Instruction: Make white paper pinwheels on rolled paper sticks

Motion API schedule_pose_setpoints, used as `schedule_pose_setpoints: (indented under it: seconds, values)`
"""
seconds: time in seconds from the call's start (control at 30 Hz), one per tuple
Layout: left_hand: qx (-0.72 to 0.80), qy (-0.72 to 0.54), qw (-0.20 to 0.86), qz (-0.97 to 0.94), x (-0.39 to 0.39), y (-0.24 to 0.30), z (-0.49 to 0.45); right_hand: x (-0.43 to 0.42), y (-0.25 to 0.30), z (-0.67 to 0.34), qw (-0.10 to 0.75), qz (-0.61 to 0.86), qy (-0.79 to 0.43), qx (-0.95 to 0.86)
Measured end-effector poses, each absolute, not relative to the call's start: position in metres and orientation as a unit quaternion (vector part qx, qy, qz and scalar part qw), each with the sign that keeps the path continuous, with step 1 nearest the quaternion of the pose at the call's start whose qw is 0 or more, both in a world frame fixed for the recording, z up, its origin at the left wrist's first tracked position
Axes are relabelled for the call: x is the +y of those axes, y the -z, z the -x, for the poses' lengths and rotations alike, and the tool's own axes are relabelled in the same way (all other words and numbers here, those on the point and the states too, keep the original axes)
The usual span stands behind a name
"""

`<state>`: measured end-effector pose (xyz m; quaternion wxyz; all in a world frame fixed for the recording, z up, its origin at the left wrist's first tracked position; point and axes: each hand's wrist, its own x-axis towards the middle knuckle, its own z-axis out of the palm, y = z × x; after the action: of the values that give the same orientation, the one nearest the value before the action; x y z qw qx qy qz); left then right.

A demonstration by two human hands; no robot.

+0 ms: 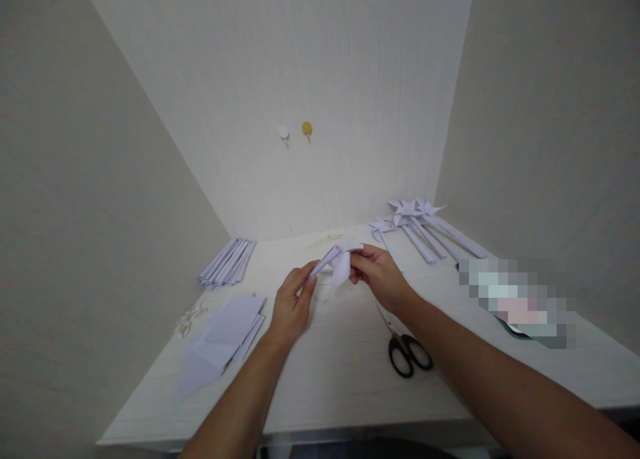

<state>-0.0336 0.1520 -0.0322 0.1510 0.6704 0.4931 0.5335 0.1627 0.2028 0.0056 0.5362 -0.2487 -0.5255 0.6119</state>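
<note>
Over the middle of the table, a white paper pinwheel (341,264) with curled blades is held up between both hands. My left hand (294,298) pinches its left side between thumb and fingers. On the other side, my right hand (377,272) is closed on a curved blade, its fingertips partly behind the paper. Black-handled scissors (407,352) lie below my right forearm, their blades pointing away from me. Left of my left hand rests a loose pile of cut white paper sheets (227,336).
Rolled paper sticks (229,262) lie bundled at the back left. Several finished paper pinwheels (413,212) on sticks are stacked at the back right. Small whitish pieces (190,318) sit by the left edge. A blurred-out object (515,306) lies right. Two hooks (307,128) are on the wall.
</note>
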Motion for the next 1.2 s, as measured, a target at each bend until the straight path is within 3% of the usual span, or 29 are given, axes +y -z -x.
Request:
schedule_pose_setpoints:
  seconds: [0.6,0.9,1.07,1.2]
  values:
    - [0.477,-0.539,0.145,-0.679,0.150,0.031,0.031,0.199,-0.008,-0.163,0.501,0.220,-0.653,-0.523]
    - [0.472,-0.602,0.153,-0.626,0.153,0.033,0.033,0.196,-0.008,-0.163,0.485,0.229,-0.647,-0.542]
    - [0.452,-0.657,0.208,-0.566,0.153,0.030,0.027,0.197,-0.007,-0.162,0.464,0.244,-0.635,-0.568]
    - [0.445,-0.686,0.346,-0.460,0.152,0.020,0.025,0.197,0.000,-0.159,0.429,0.279,-0.601,-0.614]
